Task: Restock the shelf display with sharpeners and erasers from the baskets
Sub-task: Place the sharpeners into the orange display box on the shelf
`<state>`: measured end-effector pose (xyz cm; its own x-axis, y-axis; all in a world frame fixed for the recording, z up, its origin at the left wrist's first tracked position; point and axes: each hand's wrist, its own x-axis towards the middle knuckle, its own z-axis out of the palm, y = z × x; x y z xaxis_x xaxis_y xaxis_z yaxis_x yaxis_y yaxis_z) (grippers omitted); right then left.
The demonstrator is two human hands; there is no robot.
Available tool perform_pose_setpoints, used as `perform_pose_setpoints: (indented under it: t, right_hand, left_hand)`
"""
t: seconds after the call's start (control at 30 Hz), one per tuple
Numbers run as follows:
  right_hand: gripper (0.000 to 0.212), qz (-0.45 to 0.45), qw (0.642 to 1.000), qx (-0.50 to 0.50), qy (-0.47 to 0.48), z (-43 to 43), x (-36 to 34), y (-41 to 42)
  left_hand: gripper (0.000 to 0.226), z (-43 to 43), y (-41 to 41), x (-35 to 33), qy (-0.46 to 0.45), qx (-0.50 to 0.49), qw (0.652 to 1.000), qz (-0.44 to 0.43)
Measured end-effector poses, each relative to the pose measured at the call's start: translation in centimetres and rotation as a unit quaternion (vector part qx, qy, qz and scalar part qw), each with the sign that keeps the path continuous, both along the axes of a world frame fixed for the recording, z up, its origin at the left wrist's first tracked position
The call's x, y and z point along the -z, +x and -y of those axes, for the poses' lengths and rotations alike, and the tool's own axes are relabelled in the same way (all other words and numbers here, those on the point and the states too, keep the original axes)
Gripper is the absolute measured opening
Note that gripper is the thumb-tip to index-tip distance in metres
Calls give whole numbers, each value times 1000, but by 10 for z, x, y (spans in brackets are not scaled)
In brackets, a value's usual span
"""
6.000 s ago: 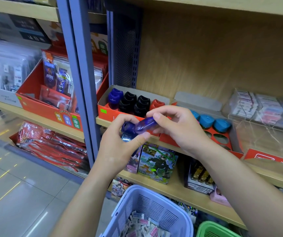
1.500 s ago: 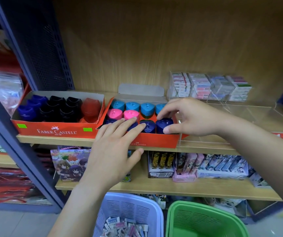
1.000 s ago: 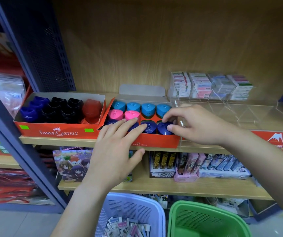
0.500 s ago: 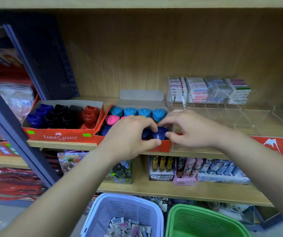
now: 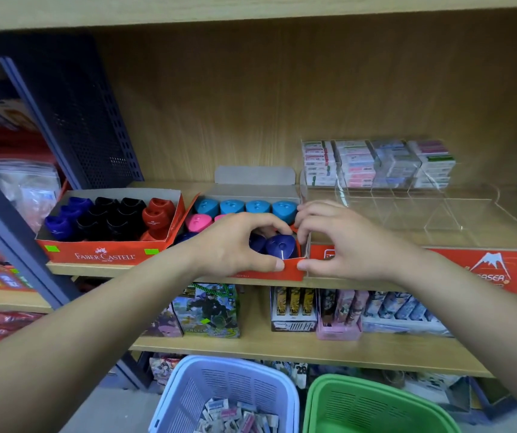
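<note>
The left hand [image 5: 229, 245] is curled over the front row of the red sharpener box [image 5: 291, 270], with its thumb pressed on the front wall, so that the wall is pinched. The dark blue sharpener [image 5: 280, 246] is seated in the front right corner of that box, between the two hands. The same corner is gripped by the right hand [image 5: 347, 242], thumb on the front wall and fingers over the side wall. If the thin card is pulled forward, the box may be dragged off the shelf edge [image 5: 338, 282] and the sharpeners spilled. If it is pushed rightward, the clear eraser display [image 5: 438, 214], just beside it, may be displaced.
</note>
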<state>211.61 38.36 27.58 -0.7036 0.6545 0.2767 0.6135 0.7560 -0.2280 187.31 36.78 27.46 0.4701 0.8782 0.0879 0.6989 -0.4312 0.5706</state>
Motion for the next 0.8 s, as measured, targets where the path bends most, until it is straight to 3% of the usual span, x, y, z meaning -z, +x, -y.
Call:
perform_pose_setpoints:
  t: [0.17, 0.33, 0.57, 0.73, 0.8]
  right_hand:
    - [27, -9, 1000, -1, 12, 0, 2, -1]
    - [29, 3, 999, -1, 33, -2, 5, 0]
    - [32, 20, 997, 6, 70, -3, 8, 0]
    - [31, 33, 995, 16, 88, -3, 8, -1]
    - [32, 33, 995, 22, 93, -2, 8, -1]
  left_hand:
    - [56, -2, 6, -6, 21, 24, 995, -93]
    - [42, -5, 6, -14, -43, 44, 997, -48]
    - [42, -13, 10, -17, -109, 63, 991, -33]
    - [46, -19, 12, -26, -122, 50, 983, -126]
    - [40, -18, 11, -18, -95, 48, 988, -108]
